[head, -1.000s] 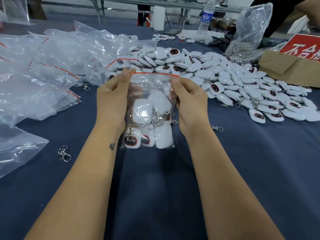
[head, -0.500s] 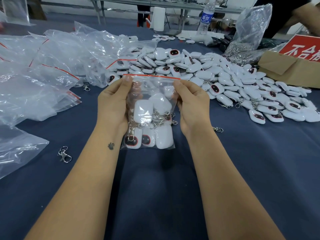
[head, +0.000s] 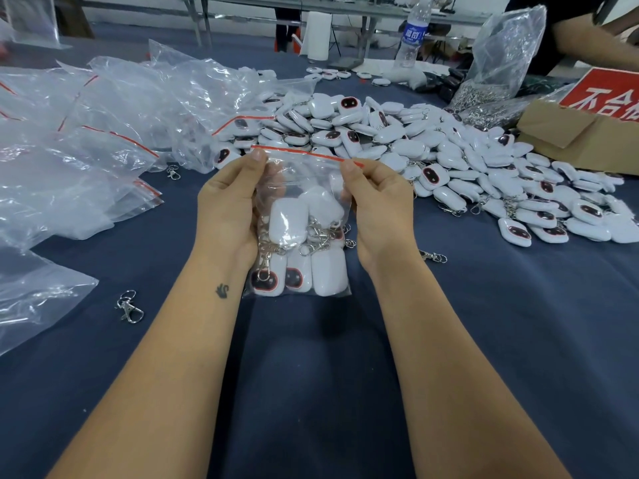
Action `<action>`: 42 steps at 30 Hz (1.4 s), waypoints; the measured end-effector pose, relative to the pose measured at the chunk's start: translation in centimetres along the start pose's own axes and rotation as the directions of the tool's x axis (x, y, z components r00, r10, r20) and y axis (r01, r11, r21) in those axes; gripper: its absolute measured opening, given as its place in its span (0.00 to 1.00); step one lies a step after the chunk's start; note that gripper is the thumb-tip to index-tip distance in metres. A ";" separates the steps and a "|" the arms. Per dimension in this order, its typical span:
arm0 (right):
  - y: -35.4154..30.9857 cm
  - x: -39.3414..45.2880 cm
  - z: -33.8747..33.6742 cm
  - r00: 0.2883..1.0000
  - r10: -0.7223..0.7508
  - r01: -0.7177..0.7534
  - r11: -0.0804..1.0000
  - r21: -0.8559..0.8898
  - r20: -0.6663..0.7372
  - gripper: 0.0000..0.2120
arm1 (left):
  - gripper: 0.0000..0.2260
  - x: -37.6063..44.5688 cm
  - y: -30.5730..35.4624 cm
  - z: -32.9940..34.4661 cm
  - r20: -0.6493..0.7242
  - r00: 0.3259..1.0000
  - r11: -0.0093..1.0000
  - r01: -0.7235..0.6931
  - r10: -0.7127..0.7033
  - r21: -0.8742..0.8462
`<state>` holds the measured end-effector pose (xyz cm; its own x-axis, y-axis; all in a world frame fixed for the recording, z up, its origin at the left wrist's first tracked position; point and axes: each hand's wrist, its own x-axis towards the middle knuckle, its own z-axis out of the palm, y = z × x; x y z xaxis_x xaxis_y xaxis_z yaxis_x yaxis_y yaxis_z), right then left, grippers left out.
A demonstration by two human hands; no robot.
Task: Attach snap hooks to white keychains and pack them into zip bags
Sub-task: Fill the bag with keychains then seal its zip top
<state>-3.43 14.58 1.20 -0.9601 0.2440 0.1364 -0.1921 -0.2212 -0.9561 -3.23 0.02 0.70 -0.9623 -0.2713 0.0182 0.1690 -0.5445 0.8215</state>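
Both hands on one zip bag (head: 304, 174) above the blue table (head: 311, 375): left hand (head: 230, 205) pinches its red-striped top edge, right hand (head: 380, 205) pinches the other end; white keychains (head: 288, 221) with snap hooks (head: 320, 233) sit inside, loose pile (head: 449, 160) just behind

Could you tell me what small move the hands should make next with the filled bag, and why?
Probably slide the pinching fingers along the red zip strip to seal it: the left hand and right hand grip the clear plastic zip bag, already holding white keychains with hooks.
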 end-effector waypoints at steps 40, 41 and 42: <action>0.4 -0.1 0.0 0.982 0.120 -0.146 0.972 0.182 0.149 0.13 | 0.04 -0.5 -0.7 0.7 0.145 0.989 0.998 0.023 -0.032 0.060; 0.4 -0.1 0.0 0.978 0.127 -0.157 0.971 0.181 0.167 0.11 | 0.04 -0.5 -0.8 0.8 0.150 0.988 0.998 0.019 -0.028 0.062; 0.3 -0.2 0.0 0.973 0.138 -0.172 0.967 0.186 0.183 0.07 | 0.03 -0.6 -0.8 0.8 0.152 0.988 0.998 0.019 -0.028 0.063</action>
<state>-3.29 14.46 0.85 -0.9982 0.0343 0.0487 -0.0587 -0.4313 -0.9003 -2.99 1.18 0.51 -0.9879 -0.1318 0.0818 0.1374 -0.4983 0.8560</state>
